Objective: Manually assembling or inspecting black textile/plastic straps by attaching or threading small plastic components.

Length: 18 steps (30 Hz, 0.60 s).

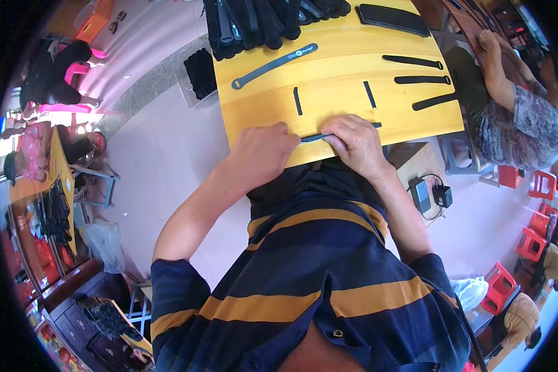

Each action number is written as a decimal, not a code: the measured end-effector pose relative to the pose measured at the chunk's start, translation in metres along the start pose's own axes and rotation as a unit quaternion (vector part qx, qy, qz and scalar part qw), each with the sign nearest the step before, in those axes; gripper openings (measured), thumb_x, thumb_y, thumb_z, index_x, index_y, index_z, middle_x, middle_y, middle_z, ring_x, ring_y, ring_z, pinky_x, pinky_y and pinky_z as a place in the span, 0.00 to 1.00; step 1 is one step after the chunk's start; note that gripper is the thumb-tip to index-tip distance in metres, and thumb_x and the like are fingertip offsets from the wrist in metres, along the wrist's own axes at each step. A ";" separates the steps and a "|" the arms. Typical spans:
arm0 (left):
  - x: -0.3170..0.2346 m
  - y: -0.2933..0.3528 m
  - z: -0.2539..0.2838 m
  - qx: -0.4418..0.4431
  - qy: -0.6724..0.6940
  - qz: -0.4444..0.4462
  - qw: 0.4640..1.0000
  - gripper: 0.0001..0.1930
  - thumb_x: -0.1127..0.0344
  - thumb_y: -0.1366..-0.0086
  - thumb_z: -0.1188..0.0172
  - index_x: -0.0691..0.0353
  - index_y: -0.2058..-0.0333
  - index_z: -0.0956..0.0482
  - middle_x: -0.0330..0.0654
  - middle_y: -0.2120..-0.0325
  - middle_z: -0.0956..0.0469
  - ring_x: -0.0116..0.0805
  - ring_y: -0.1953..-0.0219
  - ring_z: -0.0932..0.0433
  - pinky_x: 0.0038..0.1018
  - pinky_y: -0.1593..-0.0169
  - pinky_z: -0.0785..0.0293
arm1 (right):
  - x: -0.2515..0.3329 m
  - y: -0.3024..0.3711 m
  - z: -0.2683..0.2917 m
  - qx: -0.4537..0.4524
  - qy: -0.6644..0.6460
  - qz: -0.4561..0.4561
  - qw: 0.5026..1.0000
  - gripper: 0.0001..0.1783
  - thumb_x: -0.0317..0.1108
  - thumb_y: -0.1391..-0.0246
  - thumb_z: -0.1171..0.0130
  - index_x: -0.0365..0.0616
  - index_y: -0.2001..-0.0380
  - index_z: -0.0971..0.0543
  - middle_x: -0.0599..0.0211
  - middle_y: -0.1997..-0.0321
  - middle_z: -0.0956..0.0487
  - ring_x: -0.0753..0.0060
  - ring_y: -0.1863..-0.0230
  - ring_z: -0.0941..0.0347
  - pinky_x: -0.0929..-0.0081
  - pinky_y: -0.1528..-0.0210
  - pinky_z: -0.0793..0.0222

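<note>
At the near edge of a yellow wooden table [328,65], a narrow black strap [314,137] stretches between my two hands. My left hand [266,150] pinches its left end with curled fingers. Thumb and fingers of my right hand [356,144] close on it further right, and its far end sticks out past that hand. Just beyond my hands, two short black strips [297,101] lie apart on the wood. Farther off is a long grey strap [273,67] with a slotted end. Several black straps [422,80] rest side by side at the right.
Bundled black straps [254,25] are heaped at the table's far left, and a flat black stack [394,20] lies far right. A bin of black material [201,73] stands left of the table. A co-worker [519,133] sits at the right. Black adapters [429,193] lie below right.
</note>
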<state>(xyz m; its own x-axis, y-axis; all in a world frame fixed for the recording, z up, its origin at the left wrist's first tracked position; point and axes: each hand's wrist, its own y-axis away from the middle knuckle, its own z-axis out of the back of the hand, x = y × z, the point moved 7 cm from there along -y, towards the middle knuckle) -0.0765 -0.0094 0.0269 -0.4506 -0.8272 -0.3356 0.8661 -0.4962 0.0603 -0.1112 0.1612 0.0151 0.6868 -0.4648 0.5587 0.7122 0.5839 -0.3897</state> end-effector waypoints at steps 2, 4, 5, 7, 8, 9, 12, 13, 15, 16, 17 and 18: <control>-0.001 -0.001 0.000 0.001 -0.002 0.006 1.000 0.05 0.68 0.36 0.42 0.56 0.63 0.19 0.43 0.70 0.22 0.49 0.67 0.18 0.43 0.66 0.22 | 0.000 -0.001 -0.001 0.002 -0.001 0.001 1.000 0.07 0.30 0.48 0.34 0.44 0.65 0.20 0.60 0.65 0.18 0.52 0.60 0.20 0.59 0.57 0.24; -0.001 -0.001 0.000 0.001 -0.003 0.013 1.000 0.05 0.67 0.36 0.43 0.57 0.64 0.20 0.44 0.70 0.23 0.50 0.67 0.18 0.44 0.66 0.22 | 0.000 0.000 -0.001 -0.009 -0.001 0.009 1.000 0.07 0.30 0.49 0.34 0.44 0.66 0.20 0.61 0.65 0.18 0.53 0.61 0.20 0.59 0.57 0.24; -0.001 -0.001 0.000 0.005 -0.009 0.012 1.000 0.05 0.67 0.36 0.43 0.57 0.64 0.20 0.44 0.70 0.22 0.50 0.67 0.18 0.44 0.66 0.22 | 0.001 -0.001 0.000 -0.009 -0.001 0.010 1.000 0.07 0.30 0.49 0.34 0.44 0.66 0.20 0.61 0.65 0.18 0.53 0.61 0.20 0.59 0.57 0.24; -0.002 -0.004 0.001 0.008 -0.016 0.010 1.000 0.05 0.67 0.35 0.44 0.57 0.65 0.20 0.45 0.70 0.22 0.51 0.67 0.18 0.45 0.66 0.22 | 0.001 -0.001 0.000 -0.007 0.003 0.010 1.000 0.07 0.30 0.49 0.34 0.44 0.66 0.20 0.61 0.66 0.18 0.53 0.62 0.20 0.60 0.58 0.24; -0.004 -0.005 0.002 0.022 -0.021 0.009 0.999 0.07 0.66 0.35 0.45 0.58 0.65 0.18 0.46 0.70 0.22 0.51 0.66 0.17 0.45 0.64 0.21 | 0.001 -0.001 0.000 -0.007 0.004 0.010 1.000 0.07 0.30 0.49 0.34 0.44 0.66 0.20 0.61 0.66 0.18 0.53 0.62 0.20 0.60 0.58 0.24; -0.004 -0.006 0.001 0.036 -0.027 0.008 0.999 0.09 0.66 0.34 0.47 0.58 0.65 0.17 0.48 0.70 0.21 0.51 0.65 0.16 0.44 0.63 0.20 | 0.000 -0.001 -0.001 -0.006 0.004 0.011 1.000 0.07 0.30 0.49 0.34 0.44 0.66 0.20 0.61 0.66 0.18 0.53 0.61 0.21 0.60 0.58 0.24; -0.003 -0.008 -0.001 0.029 -0.027 0.005 0.999 0.09 0.67 0.34 0.47 0.58 0.66 0.17 0.48 0.70 0.20 0.51 0.65 0.17 0.45 0.63 0.21 | 0.001 -0.002 -0.001 0.002 0.008 0.004 1.000 0.07 0.30 0.49 0.34 0.45 0.66 0.20 0.61 0.66 0.19 0.53 0.61 0.21 0.59 0.58 0.24; -0.002 -0.009 -0.001 0.029 -0.028 0.005 0.999 0.09 0.67 0.34 0.47 0.58 0.66 0.17 0.48 0.70 0.20 0.51 0.65 0.17 0.45 0.63 0.21 | 0.001 -0.003 -0.003 0.009 0.010 -0.003 1.000 0.07 0.29 0.50 0.34 0.45 0.66 0.20 0.61 0.66 0.19 0.53 0.61 0.21 0.59 0.57 0.24; -0.002 -0.010 0.000 0.019 -0.011 -0.002 1.000 0.08 0.67 0.35 0.46 0.58 0.66 0.17 0.48 0.71 0.20 0.52 0.64 0.17 0.46 0.63 0.21 | 0.004 -0.006 -0.008 0.005 -0.002 0.011 1.000 0.08 0.29 0.51 0.33 0.45 0.66 0.20 0.62 0.66 0.19 0.54 0.60 0.21 0.59 0.57 0.25; 0.000 -0.011 -0.002 0.019 -0.012 -0.002 1.000 0.08 0.67 0.35 0.46 0.58 0.66 0.17 0.48 0.71 0.20 0.52 0.64 0.17 0.46 0.63 0.21 | 0.006 -0.007 -0.010 0.002 -0.014 0.024 1.000 0.08 0.29 0.51 0.33 0.45 0.66 0.20 0.62 0.66 0.19 0.54 0.60 0.21 0.58 0.57 0.25; 0.001 -0.012 -0.004 0.014 -0.008 -0.003 1.000 0.07 0.66 0.35 0.45 0.57 0.66 0.18 0.48 0.71 0.21 0.53 0.65 0.18 0.47 0.64 0.22 | 0.008 -0.008 -0.012 0.002 -0.014 0.024 1.000 0.08 0.29 0.51 0.33 0.45 0.66 0.20 0.62 0.66 0.19 0.54 0.60 0.21 0.58 0.57 0.25; 0.002 -0.013 -0.005 0.009 -0.004 -0.003 1.000 0.05 0.66 0.36 0.44 0.56 0.66 0.20 0.47 0.71 0.22 0.54 0.66 0.19 0.48 0.64 0.23 | 0.009 -0.008 -0.014 0.001 -0.012 0.018 1.000 0.08 0.29 0.52 0.33 0.45 0.67 0.19 0.63 0.66 0.19 0.54 0.61 0.21 0.58 0.57 0.25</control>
<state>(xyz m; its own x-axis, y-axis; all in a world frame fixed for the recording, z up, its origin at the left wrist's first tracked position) -0.0876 -0.0038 0.0210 -0.4582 -0.8261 -0.3279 0.8589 -0.5065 0.0759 -0.1087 0.1431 0.0127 0.7078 -0.4285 0.5616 0.6873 0.6015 -0.4072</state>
